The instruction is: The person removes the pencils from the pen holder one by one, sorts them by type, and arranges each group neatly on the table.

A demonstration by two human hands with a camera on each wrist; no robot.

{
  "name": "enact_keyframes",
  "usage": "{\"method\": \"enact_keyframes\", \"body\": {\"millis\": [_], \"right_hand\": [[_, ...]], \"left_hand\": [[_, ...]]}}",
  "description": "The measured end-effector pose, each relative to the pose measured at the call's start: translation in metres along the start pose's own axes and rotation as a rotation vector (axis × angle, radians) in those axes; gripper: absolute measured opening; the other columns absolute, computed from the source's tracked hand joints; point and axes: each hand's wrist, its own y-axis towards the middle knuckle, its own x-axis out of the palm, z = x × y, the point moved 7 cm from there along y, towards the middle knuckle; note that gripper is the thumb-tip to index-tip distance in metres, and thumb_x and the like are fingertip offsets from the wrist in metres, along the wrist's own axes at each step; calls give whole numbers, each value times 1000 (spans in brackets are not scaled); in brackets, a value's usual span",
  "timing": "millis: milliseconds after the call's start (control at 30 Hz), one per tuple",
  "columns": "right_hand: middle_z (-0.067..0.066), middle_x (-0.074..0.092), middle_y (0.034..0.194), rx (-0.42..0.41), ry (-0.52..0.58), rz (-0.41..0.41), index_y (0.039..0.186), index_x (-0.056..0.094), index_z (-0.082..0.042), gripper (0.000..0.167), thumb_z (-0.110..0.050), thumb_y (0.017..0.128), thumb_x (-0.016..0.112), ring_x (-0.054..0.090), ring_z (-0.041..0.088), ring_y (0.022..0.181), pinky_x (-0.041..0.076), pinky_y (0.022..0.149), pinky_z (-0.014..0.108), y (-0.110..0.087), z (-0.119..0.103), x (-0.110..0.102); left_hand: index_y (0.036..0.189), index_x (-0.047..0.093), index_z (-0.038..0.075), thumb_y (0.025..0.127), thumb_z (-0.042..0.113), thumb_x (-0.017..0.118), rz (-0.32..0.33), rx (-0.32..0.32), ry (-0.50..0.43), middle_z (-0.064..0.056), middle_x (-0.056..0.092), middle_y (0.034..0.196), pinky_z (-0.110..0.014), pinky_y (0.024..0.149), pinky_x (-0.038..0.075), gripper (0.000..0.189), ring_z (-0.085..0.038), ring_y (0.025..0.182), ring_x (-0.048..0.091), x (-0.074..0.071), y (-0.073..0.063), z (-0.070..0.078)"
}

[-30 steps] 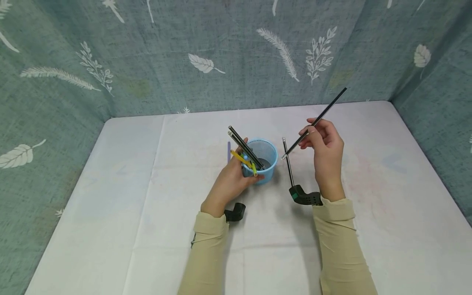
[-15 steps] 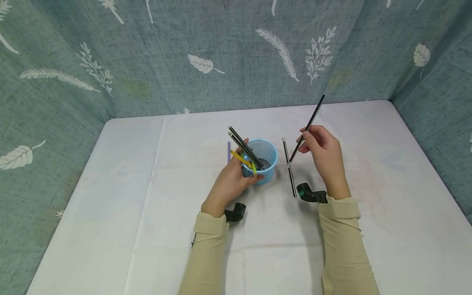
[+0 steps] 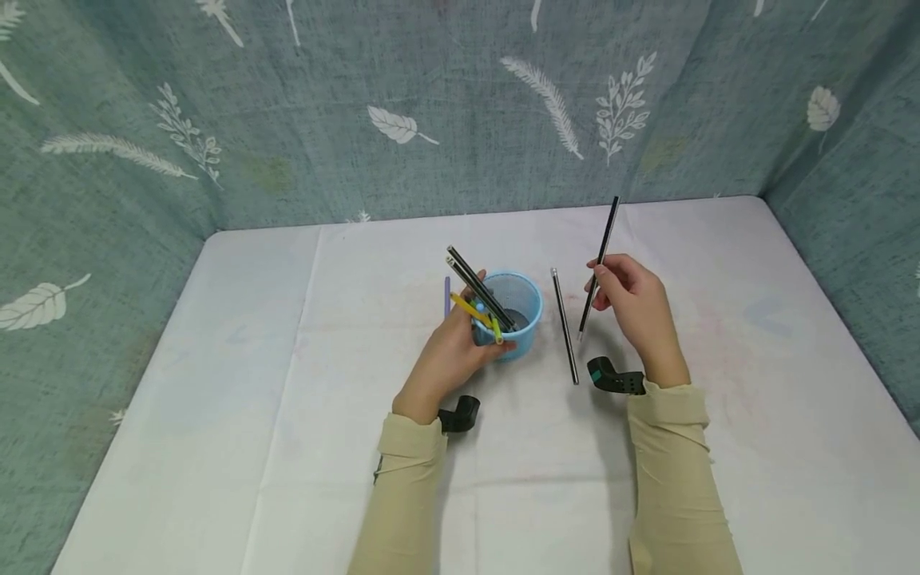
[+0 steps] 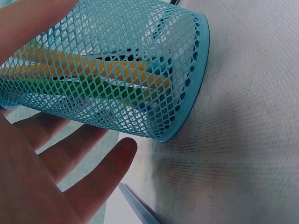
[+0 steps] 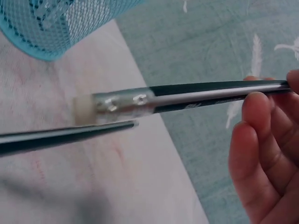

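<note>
A light-blue mesh pen cup [image 3: 533, 302] stands on the table, my left hand [image 3: 451, 350] gripping its side with fingers and thumb around it. Several striped black pencils [image 3: 474, 279] lean out of the cup to the left, beside a yellow stick [image 3: 469, 308] and a green one [image 3: 497, 331]. My right hand [image 3: 638, 307] pinches another black-and-silver pencil [image 3: 608, 228], tilted nearly upright. Its white eraser end [image 5: 86, 111] points down, away from the fingers. Between cup and right hand a similar pencil [image 3: 565, 327] lies on the table.
A purple stick [image 3: 447, 295] shows just left of the cup, partly behind the left hand. Black wrist cameras [image 3: 460, 414] jut inward from both wrists. A leaf-patterned green-grey curtain [image 3: 402, 176] stands along the back and sides of the white-covered table [image 3: 345, 383].
My right hand has shifted right and slightly nearer, swinging its pencil more upright, the eraser end leaving its overlap with the lying pencil. The left hand and cup have stayed in place.
</note>
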Motion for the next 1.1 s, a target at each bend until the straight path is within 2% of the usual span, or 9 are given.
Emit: {"method": "enact_keyframes", "body": {"millis": [67, 200, 267, 333, 500, 567, 700, 967, 1100], "right_hand": [[8, 62, 83, 8, -11, -21, 109, 60, -13, 36, -41, 91, 46, 55, 23, 63, 44, 57, 31, 8, 24, 4], [-2, 62, 81, 13, -124, -32, 112, 58, -27, 36, -50, 89, 42, 54, 17, 61, 42, 53, 32, 25, 82, 13], [-4, 61, 79, 17, -172, -40, 112, 57, -31, 34, -50, 89, 41, 54, 16, 59, 42, 53, 30, 27, 93, 16], [-2, 61, 78, 38, -181, -60, 113, 57, -29, 33, -48, 90, 41, 54, 17, 60, 42, 50, 30, 22, 84, 17], [8, 59, 76, 106, -187, -153, 116, 55, -15, 33, -34, 92, 44, 55, 27, 63, 40, 50, 32, 3, 29, 14], [9, 58, 75, 132, -209, -189, 118, 54, -12, 33, -29, 92, 44, 55, 29, 65, 39, 53, 34, -1, 17, 15], [7, 59, 75, 179, -250, -224, 121, 53, -12, 34, -27, 91, 44, 55, 27, 65, 39, 52, 37, -3, 19, 18], [8, 58, 78, 222, -298, -294, 125, 49, -14, 38, -29, 91, 42, 53, 25, 65, 38, 52, 33, -2, 30, 23], [8, 57, 78, 252, -327, -317, 126, 47, -11, 39, -26, 90, 42, 51, 25, 64, 38, 51, 32, -3, 35, 24]], "left_hand": [[143, 4, 33, 71, 35, 74, 3, 4, 3, -4, 43, 132, -41, 93, 37, 101, -20, 117, 43, 0, 1, 0], [143, 3, 34, 70, 35, 75, 1, -19, 5, -5, 43, 132, -42, 93, 36, 102, -21, 116, 44, 0, 0, -1], [142, 3, 37, 70, 35, 75, -6, -39, -3, -5, 43, 132, -42, 93, 36, 102, -21, 116, 44, 0, -1, -2], [141, 3, 39, 69, 36, 75, -14, -56, -14, -3, 43, 132, -41, 93, 36, 102, -20, 116, 43, 0, -2, -2], [141, 5, 39, 70, 36, 75, -13, -58, -26, -1, 42, 133, -41, 93, 36, 100, -19, 116, 43, 0, -2, -2], [142, 5, 38, 70, 36, 75, -15, -52, -27, -1, 40, 134, -41, 93, 36, 100, -20, 116, 43, 1, -1, -2], [141, 3, 38, 70, 34, 75, -23, -46, -30, -1, 40, 134, -41, 93, 36, 101, -19, 116, 43, 2, -1, -1], [142, 4, 37, 70, 35, 75, -27, -58, -34, 0, 34, 139, -42, 92, 37, 102, -20, 117, 43, 1, 0, -1], [142, 3, 37, 70, 34, 75, -28, -55, -30, -1, 36, 137, -41, 93, 36, 102, -20, 117, 43, 1, 0, -1]]}}
